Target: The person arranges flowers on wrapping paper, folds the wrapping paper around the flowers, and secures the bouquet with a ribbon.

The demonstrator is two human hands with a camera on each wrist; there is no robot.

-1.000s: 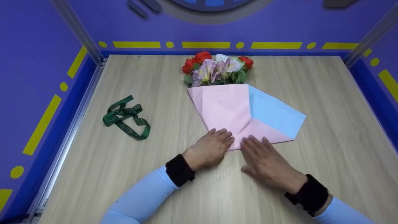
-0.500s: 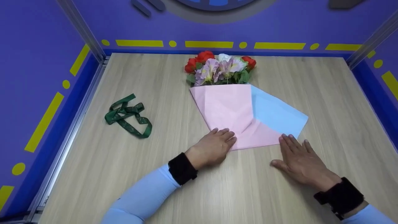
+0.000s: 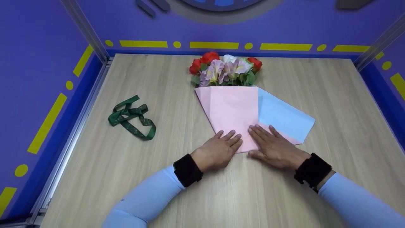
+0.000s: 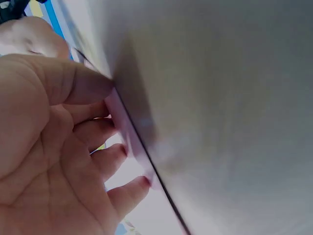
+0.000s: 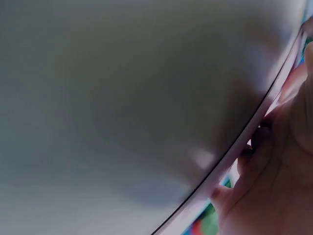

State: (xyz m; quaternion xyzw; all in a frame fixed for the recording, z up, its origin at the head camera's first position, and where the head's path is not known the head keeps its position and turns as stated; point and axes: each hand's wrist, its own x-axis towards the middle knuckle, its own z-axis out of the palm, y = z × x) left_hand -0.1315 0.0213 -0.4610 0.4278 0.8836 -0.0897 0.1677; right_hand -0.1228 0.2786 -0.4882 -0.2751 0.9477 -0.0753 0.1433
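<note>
Pink wrapping paper (image 3: 232,107) with a light blue inner side (image 3: 281,117) lies folded over a bouquet of red, white and pale purple flowers (image 3: 226,69). My left hand (image 3: 216,150) presses with spread fingers on the paper's lower left corner. Beside it my right hand (image 3: 275,148) lies flat across the lower pink fold, its fingertips pointing toward the left hand. In the left wrist view, the fingertips (image 4: 139,186) touch the pink paper near its edge. The right wrist view has the right hand (image 5: 274,166) against the paper's edge.
A loosely looped green ribbon (image 3: 133,117) lies on the wooden table (image 3: 164,82), left of the bouquet. Purple-blue panels (image 3: 284,25) with yellow marks stand around the back and sides. The paper's blue flap extends to the right.
My right hand slid right along the paper's lower edge to the flap's corner, then came back left beside the left hand. The left hand stayed pressed in place.
</note>
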